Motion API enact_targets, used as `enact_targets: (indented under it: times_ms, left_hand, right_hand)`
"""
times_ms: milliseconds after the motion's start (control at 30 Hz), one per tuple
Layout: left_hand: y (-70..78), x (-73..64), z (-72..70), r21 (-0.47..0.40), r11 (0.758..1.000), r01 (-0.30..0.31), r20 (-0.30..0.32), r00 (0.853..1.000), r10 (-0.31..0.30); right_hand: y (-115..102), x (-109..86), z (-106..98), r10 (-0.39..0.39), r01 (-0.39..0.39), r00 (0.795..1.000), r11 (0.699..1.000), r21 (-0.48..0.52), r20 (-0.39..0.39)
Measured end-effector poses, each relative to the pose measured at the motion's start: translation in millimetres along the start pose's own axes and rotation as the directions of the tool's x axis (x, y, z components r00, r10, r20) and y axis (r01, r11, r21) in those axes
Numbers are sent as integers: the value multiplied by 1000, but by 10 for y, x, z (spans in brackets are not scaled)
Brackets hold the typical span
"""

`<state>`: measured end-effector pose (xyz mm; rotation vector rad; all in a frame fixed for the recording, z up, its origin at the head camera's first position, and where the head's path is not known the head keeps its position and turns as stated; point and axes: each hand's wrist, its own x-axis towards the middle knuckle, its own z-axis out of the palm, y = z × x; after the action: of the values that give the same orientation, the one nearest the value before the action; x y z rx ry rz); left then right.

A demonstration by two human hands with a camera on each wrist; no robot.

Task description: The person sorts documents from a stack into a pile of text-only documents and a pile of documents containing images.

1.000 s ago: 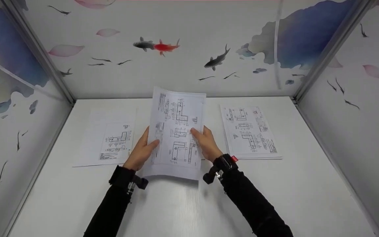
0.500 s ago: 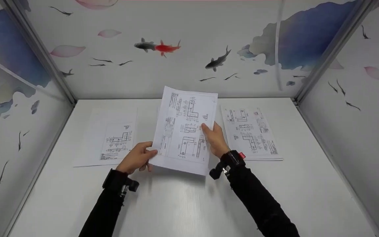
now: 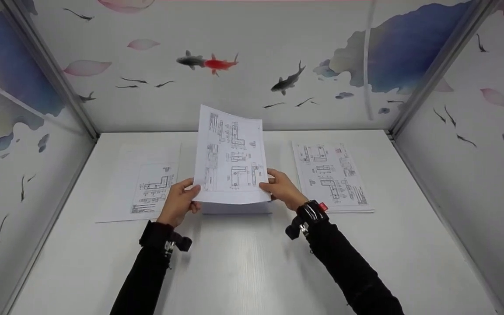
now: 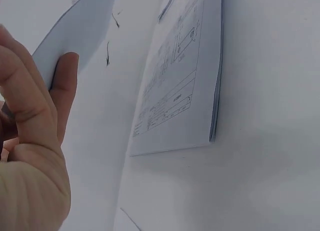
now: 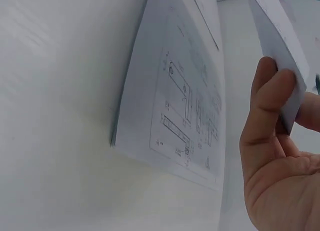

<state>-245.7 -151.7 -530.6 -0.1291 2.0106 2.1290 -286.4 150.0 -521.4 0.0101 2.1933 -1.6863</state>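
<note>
A sheet of paper (image 3: 230,153) printed with technical drawings is held up above the table, slightly bowed and tilted toward me. My left hand (image 3: 176,203) pinches its lower left corner, thumb on the printed face and fingers behind. At the lower right edge my right hand (image 3: 285,191) pinches the same sheet, and the right wrist view shows its fingers (image 5: 260,121) behind the paper. Beneath lies a middle stack of printed sheets (image 3: 236,208), mostly covered by the raised one in the head view. Its drawings show in the left wrist view, where the stack (image 4: 200,111) has a visible thickness.
Printed sheets (image 3: 118,188) lie on the left of the white table (image 3: 243,271), and another pile of drawings (image 3: 333,175) lies on the right. White panels (image 3: 243,96) painted with fish and petals enclose the back and both sides.
The sheet swung right, then back left and upward. Both hands now grip it near its lower corners; the right hand slid down its edge. The middle stack beneath has come into view.
</note>
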Motion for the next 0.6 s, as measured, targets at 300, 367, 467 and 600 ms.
enact_targets:
  times_ms: [300,367,467,600]
  left_hand:
    - [-101,159,63,-39,995,93,-8,996,-94]
    - [-138,185,69,-42,993,114,-10,993,-115]
    - [-184,223,82,-43,989,144,-18,989,-145]
    - [-209,271,98,-13,989,149,-21,989,-149]
  right_hand:
    - [164,49,6,60,-66,994,996,-64,-90]
    - [194,60,9,72,-80,993,994,-77,-91]
    - [239,85,5,93,-102,992,991,-91,-90]
    - [274,103,-18,124,-135,987,986,-102,-104]
